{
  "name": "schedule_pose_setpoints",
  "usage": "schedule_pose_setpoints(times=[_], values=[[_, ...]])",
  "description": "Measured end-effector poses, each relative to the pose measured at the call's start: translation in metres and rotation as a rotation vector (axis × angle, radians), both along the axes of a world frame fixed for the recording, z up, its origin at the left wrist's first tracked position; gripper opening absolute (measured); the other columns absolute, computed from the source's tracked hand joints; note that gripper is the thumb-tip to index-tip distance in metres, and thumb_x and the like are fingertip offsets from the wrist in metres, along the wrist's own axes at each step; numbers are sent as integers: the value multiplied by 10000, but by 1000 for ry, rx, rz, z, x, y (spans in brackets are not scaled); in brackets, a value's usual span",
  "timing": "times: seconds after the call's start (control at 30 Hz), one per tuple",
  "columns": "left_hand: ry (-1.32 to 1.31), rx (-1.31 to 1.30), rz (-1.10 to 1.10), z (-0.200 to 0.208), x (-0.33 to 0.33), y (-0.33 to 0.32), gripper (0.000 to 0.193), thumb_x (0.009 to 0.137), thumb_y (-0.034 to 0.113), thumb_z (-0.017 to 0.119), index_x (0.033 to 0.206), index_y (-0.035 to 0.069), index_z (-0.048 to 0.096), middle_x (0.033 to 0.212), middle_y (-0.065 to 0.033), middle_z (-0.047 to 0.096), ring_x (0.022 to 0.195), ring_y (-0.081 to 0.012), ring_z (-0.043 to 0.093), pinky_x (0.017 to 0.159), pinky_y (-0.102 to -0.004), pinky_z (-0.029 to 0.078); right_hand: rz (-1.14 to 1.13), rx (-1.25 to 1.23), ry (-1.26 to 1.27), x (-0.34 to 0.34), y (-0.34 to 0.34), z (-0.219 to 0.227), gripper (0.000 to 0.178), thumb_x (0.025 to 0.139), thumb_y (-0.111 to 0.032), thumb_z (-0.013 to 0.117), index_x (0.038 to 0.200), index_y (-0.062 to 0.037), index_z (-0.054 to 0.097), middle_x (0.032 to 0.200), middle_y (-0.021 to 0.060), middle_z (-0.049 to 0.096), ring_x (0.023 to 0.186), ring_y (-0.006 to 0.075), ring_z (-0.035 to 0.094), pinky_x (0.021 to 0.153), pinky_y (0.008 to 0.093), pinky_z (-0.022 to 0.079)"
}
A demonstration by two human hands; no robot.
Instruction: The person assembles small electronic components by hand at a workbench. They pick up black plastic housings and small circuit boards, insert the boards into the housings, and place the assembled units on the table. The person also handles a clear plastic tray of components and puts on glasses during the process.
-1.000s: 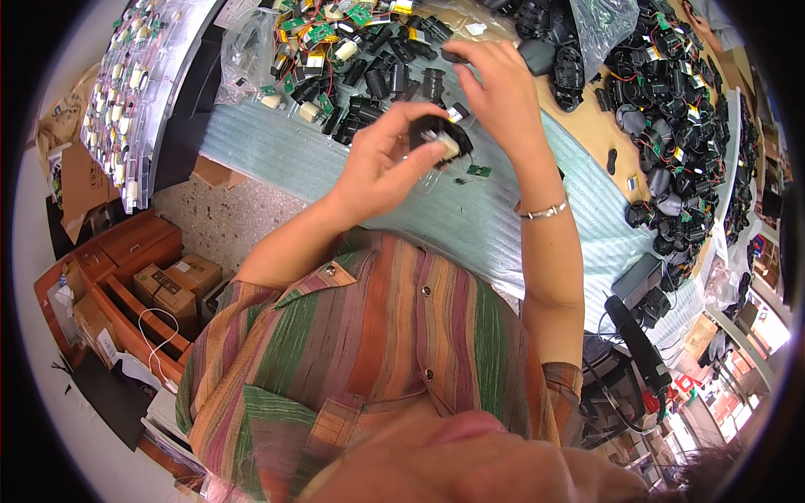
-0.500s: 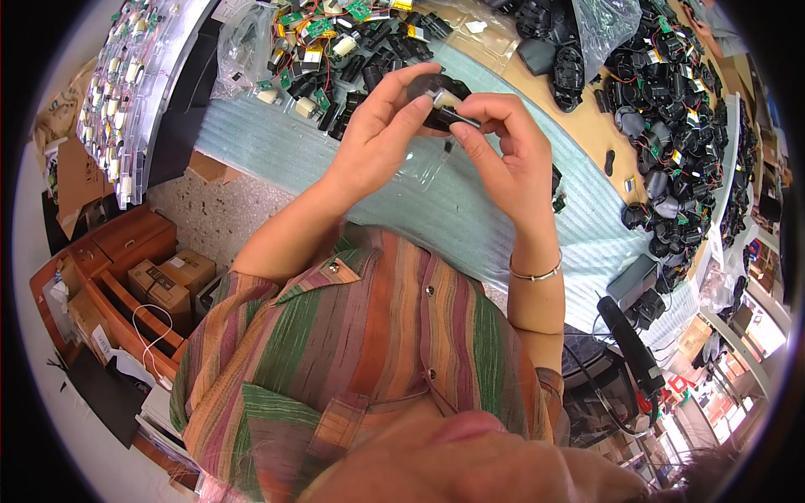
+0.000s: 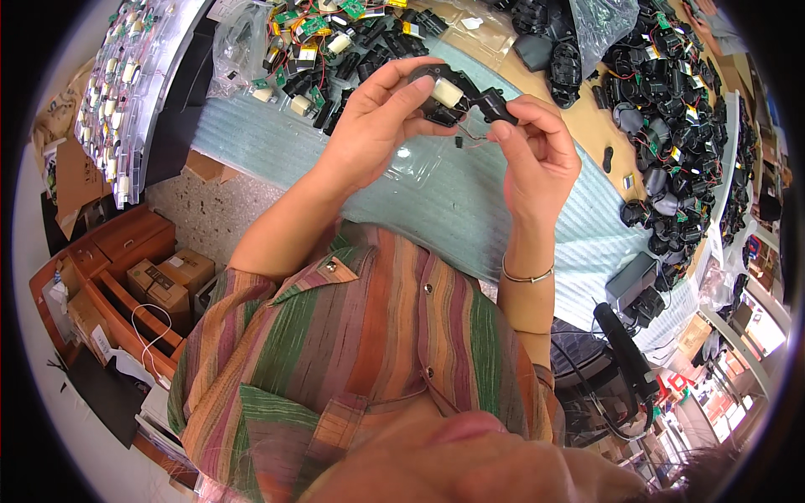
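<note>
- Housing (image 3: pixel 438 111), black and rounded, is up in front of my chest, above the foam sheet (image 3: pixel 444 230); a cream block (image 3: pixel 446 93) sits in its open face.
- Left hand (image 3: pixel 369 126): clamped on the housing's left side, thumb across the front edge, fingers around the back and underside.
- Right hand (image 3: pixel 541 168): thumb and forefinger pinched on the right end of a black part (image 3: pixel 496 106); remaining fingers curl toward my palm.
- The black part sits right beside the housing's right edge. Whether the two touch, I cannot tell.
- Thin wires (image 3: pixel 476 135) run in the narrow gap between my hands.
- Under my hands, a clear plastic tray (image 3: pixel 411 165) lies on the foam.
- The pale foam gives my forearms a broad flat stretch, from my shirt front to the far parts pile (image 3: pixel 335 71).
- Far limit: that pile of black barrels, green boards and cells; its near edge comes close to my left knuckles.
- Right limit: a second heap (image 3: pixel 662 159) of black shells, with a strip of wooden table (image 3: pixel 579 138) between it and the foam's edge.
- Near right corner: a dark grey box (image 3: pixel 631 278).
- Left side: the foam's edge overhangs speckled floor (image 3: pixel 201 205); brown drawers (image 3: pixel 134 239) stand beyond my left elbow.
</note>
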State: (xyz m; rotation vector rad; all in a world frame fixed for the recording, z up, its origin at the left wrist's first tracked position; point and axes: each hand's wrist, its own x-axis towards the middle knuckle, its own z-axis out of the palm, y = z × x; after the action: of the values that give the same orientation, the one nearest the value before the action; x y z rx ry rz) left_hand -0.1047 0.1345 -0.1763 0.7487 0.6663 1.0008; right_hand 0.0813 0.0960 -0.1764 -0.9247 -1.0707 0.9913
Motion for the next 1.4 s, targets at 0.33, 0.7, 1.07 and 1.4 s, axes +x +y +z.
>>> schedule_pose_setpoints(times=[0.33,0.7,1.07,1.4], values=[[54,30,-18,1,6,-5,344,1047,186,425,1349,35,487,1179,-93,621,1059,-175,627,913,-369,549,-152,170,-661,-20,-2,9,318,736,37,767,1034,-64,722,1041,67,618,855,159,615,690,245,522],[176,106,-48,4,12,-9,361,1054,197,410,1365,28,478,1223,-87,589,1083,-153,597,940,-350,528,-352,363,-949,-18,-1,1,370,687,-72,831,1039,-98,722,983,27,622,869,208,536,723,306,462],[334,390,30,-6,10,-14,367,959,55,600,1312,4,515,1098,-45,624,990,-82,571,825,-229,487,-343,318,-950,-15,-4,1,378,658,-81,834,1021,-129,738,988,9,599,879,194,511,739,315,436],[464,386,-80,-2,-2,-16,342,975,83,579,1291,-23,506,1061,-44,615,927,-59,564,787,-202,466,-211,290,-681,-17,-5,-5,386,701,-85,826,1071,-103,719,1063,35,604,964,207,558,800,309,488]])
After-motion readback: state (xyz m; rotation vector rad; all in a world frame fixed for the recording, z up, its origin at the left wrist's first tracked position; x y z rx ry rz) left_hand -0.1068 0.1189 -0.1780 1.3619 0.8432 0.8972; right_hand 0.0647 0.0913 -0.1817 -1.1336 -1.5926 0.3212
